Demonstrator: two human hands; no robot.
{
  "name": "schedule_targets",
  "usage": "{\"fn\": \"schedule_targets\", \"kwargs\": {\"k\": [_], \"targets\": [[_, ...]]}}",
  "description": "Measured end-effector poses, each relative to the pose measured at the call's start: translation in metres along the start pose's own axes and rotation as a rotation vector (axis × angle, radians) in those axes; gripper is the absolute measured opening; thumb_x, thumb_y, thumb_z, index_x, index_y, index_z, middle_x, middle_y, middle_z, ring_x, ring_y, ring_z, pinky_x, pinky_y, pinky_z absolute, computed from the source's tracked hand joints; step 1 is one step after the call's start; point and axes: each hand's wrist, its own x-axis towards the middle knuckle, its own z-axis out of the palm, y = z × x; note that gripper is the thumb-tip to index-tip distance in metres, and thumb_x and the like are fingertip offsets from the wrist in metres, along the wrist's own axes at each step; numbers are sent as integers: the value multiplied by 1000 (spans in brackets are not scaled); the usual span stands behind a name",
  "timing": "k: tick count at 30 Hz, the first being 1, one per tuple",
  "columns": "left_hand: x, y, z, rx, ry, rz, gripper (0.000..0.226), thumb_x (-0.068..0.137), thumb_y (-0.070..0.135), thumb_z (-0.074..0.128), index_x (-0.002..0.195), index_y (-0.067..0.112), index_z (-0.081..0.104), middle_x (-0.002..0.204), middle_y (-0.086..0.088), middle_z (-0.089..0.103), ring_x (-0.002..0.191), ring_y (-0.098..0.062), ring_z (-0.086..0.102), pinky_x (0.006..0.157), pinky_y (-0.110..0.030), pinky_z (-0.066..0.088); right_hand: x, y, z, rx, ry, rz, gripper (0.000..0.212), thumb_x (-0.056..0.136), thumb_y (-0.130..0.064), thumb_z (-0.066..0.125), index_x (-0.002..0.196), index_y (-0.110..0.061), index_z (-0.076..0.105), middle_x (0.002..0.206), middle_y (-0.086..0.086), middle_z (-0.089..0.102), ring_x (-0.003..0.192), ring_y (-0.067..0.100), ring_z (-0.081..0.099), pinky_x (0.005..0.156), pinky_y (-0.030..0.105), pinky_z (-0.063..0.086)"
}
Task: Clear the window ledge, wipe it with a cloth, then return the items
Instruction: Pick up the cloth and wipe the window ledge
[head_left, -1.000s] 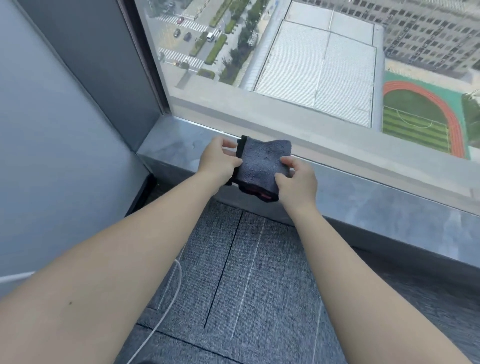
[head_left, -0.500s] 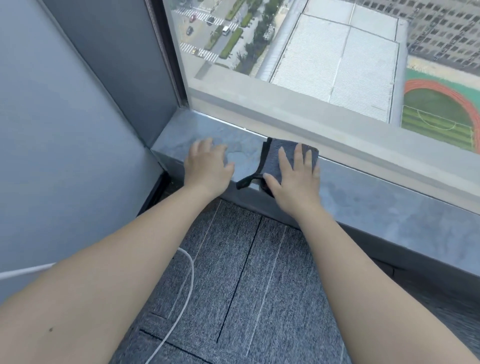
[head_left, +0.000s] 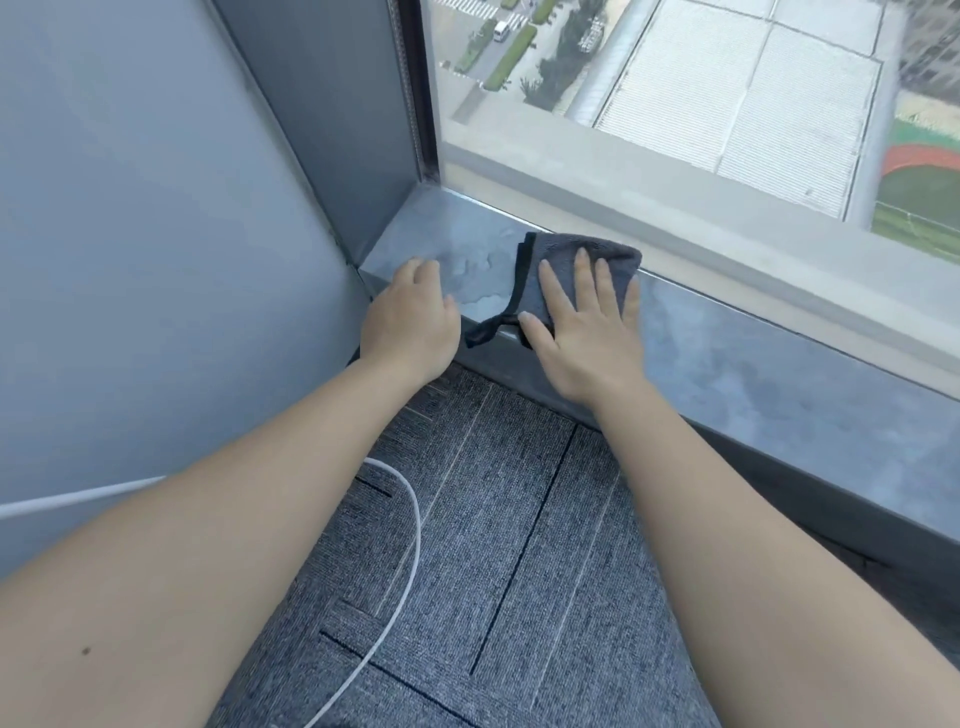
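A: The right hand (head_left: 587, 332) pressed flat, fingers spread, on the folded cloth (head_left: 576, 270) on the ledge (head_left: 779, 364); the left hand (head_left: 410, 317) rested open, empty.

B: Risk: the cloth's dangling corner might have dragged it off the front edge.

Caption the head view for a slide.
Right hand presses a grey cloth flat on the window ledge; left hand rests beside it.

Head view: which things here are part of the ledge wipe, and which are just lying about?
In the job:
- grey cloth, flat on the ledge
- window ledge
- right hand, pressed flat on the cloth
- left hand, resting on the ledge edge near the corner

Lying about:
- white cable on the carpet
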Motion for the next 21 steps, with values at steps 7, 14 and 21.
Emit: {"fn": "schedule_targets", "kwargs": {"k": [7,14,21], "targets": [[4,-18,0,-113,59,-13,44,92,5,36,135,-6,35,144,-23,36,136,-32,30,113,-33,18,-2,-18,8,-3,39,153,77,90,-60,13,147,-14,-10,157,13,-18,145,26,-20,114,42,-19],[12,-30,-11,-218,111,-72,45,90,-2,31,135,-2,36,146,-18,35,136,-25,33,109,-28,22,17,-52,9,31,48,7,73,90,-60,17,147,-24,-10,157,10,-19,144,29,-21,114,43,-18],[17,-41,-15,-249,175,-84,46,82,-10,33,126,-7,47,134,-21,48,126,-29,43,105,-27,26,48,-82,8,-15,7,-72,57,95,-43,17,148,-30,-2,159,6,-13,146,28,-16,115,47,-15]]}}
